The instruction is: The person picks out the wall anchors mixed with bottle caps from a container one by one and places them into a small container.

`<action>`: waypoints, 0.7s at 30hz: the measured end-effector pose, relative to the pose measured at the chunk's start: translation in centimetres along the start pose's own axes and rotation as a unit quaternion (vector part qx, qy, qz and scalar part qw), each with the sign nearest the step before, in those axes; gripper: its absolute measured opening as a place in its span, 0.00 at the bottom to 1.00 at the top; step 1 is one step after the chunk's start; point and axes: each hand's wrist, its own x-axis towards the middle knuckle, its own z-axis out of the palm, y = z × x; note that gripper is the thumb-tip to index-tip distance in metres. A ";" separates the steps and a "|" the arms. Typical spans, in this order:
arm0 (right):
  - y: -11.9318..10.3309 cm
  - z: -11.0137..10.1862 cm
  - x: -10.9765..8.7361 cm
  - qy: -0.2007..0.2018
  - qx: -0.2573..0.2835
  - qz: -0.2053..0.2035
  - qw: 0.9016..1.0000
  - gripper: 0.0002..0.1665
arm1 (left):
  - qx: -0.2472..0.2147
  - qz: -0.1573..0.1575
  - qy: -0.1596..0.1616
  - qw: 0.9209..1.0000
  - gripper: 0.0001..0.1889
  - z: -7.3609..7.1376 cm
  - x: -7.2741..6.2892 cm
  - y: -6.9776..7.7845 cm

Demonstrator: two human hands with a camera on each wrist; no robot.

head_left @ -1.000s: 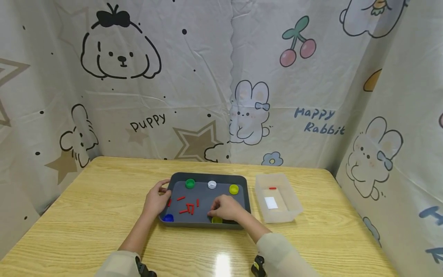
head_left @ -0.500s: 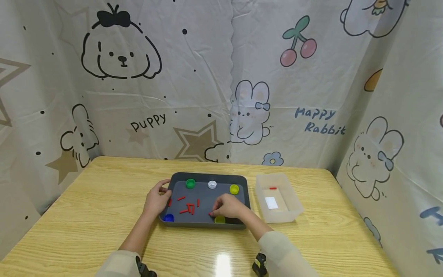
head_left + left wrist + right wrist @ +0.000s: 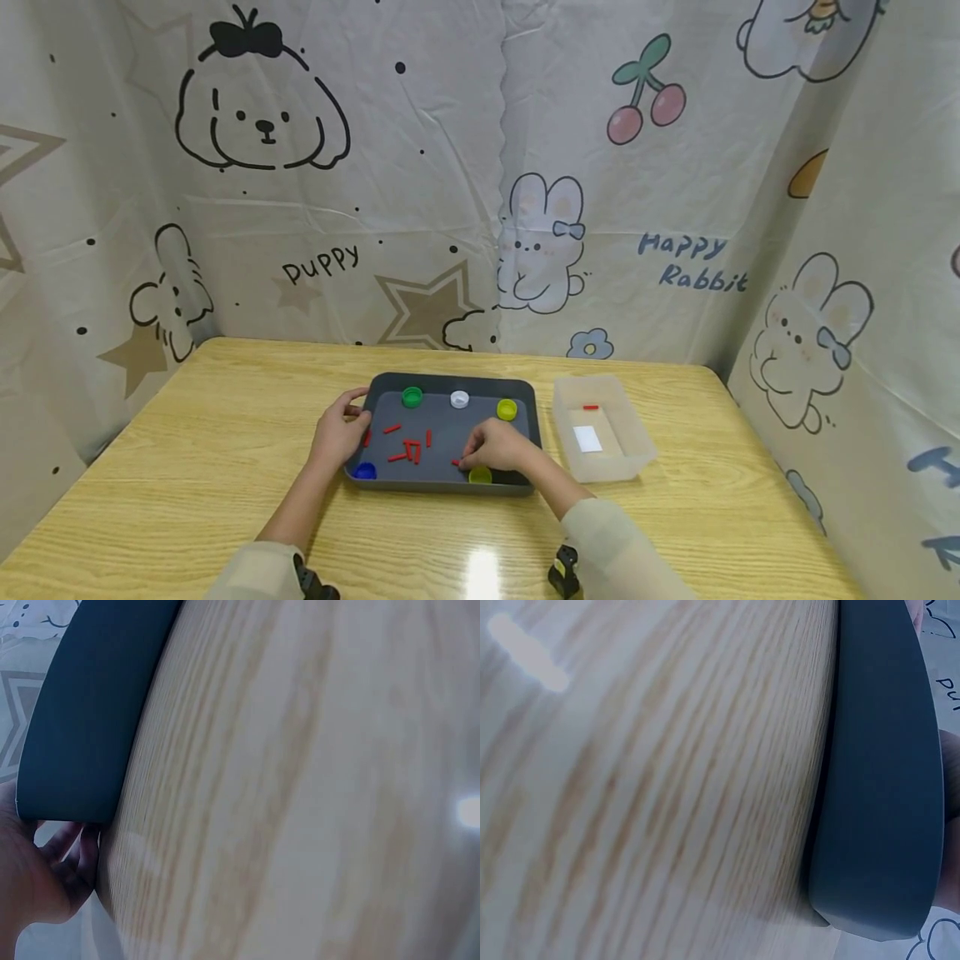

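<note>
The head view looks forward and down from well back, with the tray (image 3: 450, 425) low in mid-frame. Both wrist views look from close over the tabletop (image 3: 225, 417), tipped sideways, the tray's outer wall at upper left in the left one, along the right side in the other. All three share tray and tabletop.

A curtained-off tabletop booth is shown; whether it's been put up in a home, lab, etc. can't be told, as the wider rm is hidden. A wood-grain tbl (image 3: 247, 417) is hemmed in at the back & both sides by pale cloth (image 3: 420, 200), printed w/ a cartoon puppy (image 3: 264, 148), rabbits (image 3: 542, 275), cherries (image 3: 625, 125) & stars (image 3: 429, 308). Folds & a wavy-edged join are seen in the fabric. Bright glare (image 3: 482, 575) is thrown back by the tbl top.
</note>
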 end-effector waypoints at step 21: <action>0.1 0.0 0.1 0.003 -0.012 -0.003 1.000 0.05 | -0.005 -0.001 0.004 1.000 0.23 0.0 0.0 0.0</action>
